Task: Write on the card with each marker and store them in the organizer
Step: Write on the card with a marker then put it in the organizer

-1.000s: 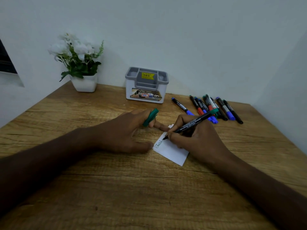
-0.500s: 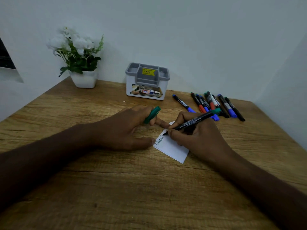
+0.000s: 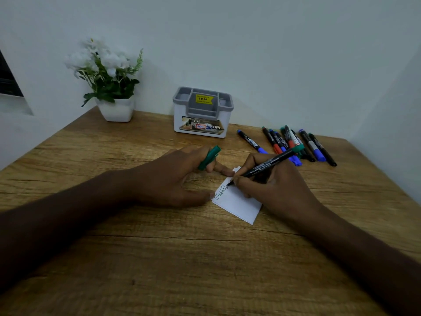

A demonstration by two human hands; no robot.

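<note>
A small white card lies on the wooden table, with green handwriting along its left edge. My right hand grips a black-bodied green marker, its tip touching the card. My left hand pins the card's left edge with thumb and fingertip and holds the green marker cap between its fingers. A grey-and-white organizer stands at the back by the wall, its compartments showing no markers. Several capped markers in blue, red, green and black lie at the back right.
A white pot of white flowers stands at the back left corner. Walls close the table at the back and on the right. A single blue-capped marker lies apart, between the organizer and the marker group.
The marker tip has travelled further along the card, and more green writing shows. My left hand keeps the cap and stays on the card. The camera view tilted slightly.
</note>
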